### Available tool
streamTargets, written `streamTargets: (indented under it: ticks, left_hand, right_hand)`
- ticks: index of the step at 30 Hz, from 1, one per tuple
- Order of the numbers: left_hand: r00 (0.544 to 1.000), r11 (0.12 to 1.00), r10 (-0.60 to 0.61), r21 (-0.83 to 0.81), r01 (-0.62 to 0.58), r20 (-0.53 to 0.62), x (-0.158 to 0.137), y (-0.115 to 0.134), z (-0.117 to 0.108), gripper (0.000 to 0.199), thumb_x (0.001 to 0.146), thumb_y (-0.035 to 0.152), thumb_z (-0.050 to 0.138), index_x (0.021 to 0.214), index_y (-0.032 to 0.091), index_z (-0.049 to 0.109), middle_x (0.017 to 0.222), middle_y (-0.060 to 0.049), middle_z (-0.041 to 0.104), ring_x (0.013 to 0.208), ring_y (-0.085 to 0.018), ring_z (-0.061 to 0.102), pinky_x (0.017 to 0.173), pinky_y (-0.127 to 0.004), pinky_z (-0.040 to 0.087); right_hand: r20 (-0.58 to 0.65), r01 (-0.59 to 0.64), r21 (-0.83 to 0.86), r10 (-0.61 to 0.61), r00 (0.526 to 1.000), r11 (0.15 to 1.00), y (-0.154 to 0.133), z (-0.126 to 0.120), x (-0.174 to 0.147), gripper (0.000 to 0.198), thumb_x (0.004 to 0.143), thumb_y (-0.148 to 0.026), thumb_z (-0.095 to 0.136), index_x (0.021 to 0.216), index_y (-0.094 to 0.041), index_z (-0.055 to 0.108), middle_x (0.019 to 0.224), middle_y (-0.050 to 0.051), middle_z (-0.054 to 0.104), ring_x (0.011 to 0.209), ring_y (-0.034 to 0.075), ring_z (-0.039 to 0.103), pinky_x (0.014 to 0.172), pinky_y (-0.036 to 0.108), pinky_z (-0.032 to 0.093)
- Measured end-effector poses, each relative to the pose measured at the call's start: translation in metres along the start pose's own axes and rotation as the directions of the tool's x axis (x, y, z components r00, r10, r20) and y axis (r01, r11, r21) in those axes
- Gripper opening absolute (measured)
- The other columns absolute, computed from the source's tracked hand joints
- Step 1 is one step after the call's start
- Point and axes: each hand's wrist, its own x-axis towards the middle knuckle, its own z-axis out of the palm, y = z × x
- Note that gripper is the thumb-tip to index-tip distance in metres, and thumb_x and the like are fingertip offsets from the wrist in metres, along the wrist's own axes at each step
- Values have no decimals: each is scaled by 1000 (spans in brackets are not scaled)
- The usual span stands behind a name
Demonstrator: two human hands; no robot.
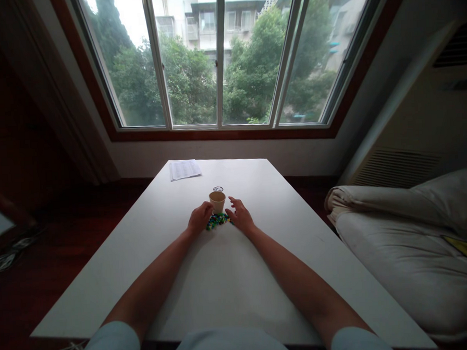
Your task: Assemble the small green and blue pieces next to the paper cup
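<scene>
A tan paper cup (218, 203) stands upright, its mouth facing up. Small multicoloured pieces (219, 221), mostly green and blue, lie in a loose pile just in front of it; they are too small to name. At the cup's left side is my left hand (200, 217), its fingers bent and close together; whether they touch the cup or pinch a piece I cannot make out. My right hand (241, 215) is open to the right of the cup, fingers apart, with the thumb over the right edge of the pile. Behind the cup lies a thin dark ring-shaped thing (217, 189).
The white table (300, 244) reaches toward the window. Printed papers (185, 169) lie at its far left corner. A light-covered couch (402, 249) stands along the right side. Cables (10, 254) lie on the floor at left.
</scene>
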Motion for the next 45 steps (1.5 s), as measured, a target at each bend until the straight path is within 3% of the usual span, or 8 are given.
streamTargets:
  ticks: [9,15,24,30,34,38,41,45]
  left_hand:
    - [998,1000,10,-6,-11,-56,0,5,-1,16,91,33,53,97,22,63,76,2,66,63,-11,54,64,-23,41]
    - [986,996,13,-85,-28,-163,-1,10,-1,14,91,33,53,93,21,60,71,4,60,61,-10,49,61,-22,38]
    - [943,893,-154,-451,4,-296,14,2,3,19,86,37,62,92,19,58,73,3,60,62,-10,54,59,-22,46]
    - [946,836,-198,-549,26,-257,21,13,-2,23,84,34,62,99,17,65,84,-3,69,65,-11,61,60,-24,53]
    - [961,883,-154,-469,30,-229,16,28,0,29,90,30,54,113,17,66,100,-6,74,61,-10,61,57,-24,53]
    - [969,986,21,-158,-62,-248,6,37,1,37,92,23,51,127,22,63,118,-5,72,63,-10,59,67,-26,54]
    - [965,989,145,31,-142,-217,0,37,2,44,93,21,50,135,24,59,133,-7,66,70,-12,62,71,-28,56]
    - [967,966,224,162,-203,-124,-3,33,4,49,95,22,49,143,23,52,141,-10,59,84,-16,67,73,-28,57]
  right_hand:
    - [24,-29,-9,29,999,1000,-2,-1,0,57,93,-36,57,147,-25,45,127,10,58,102,22,63,82,36,56]
    - [56,-62,-74,67,996,995,-7,-5,1,57,93,-36,56,147,-25,44,128,11,58,104,22,62,87,37,54]
    - [63,-76,-77,81,995,994,-9,-5,0,55,94,-37,54,146,-22,45,127,11,58,106,22,61,93,37,52]
    - [78,-90,-78,96,992,993,-10,-6,1,55,94,-38,54,147,-23,45,129,12,58,105,22,62,92,38,52]
    - [74,-76,-74,82,994,994,-10,-6,1,55,94,-37,54,146,-23,45,129,12,58,105,22,62,92,38,52]
    - [59,-74,-73,79,995,995,-7,-4,1,54,93,-36,55,145,-23,46,128,11,59,104,22,62,91,38,53]
    - [50,-61,-60,64,997,996,-4,-2,1,54,93,-36,56,145,-24,47,127,11,59,103,22,62,91,38,53]
    - [50,-60,-64,63,997,996,-3,-1,2,56,92,-34,57,146,-24,47,127,10,59,101,22,63,91,38,53]
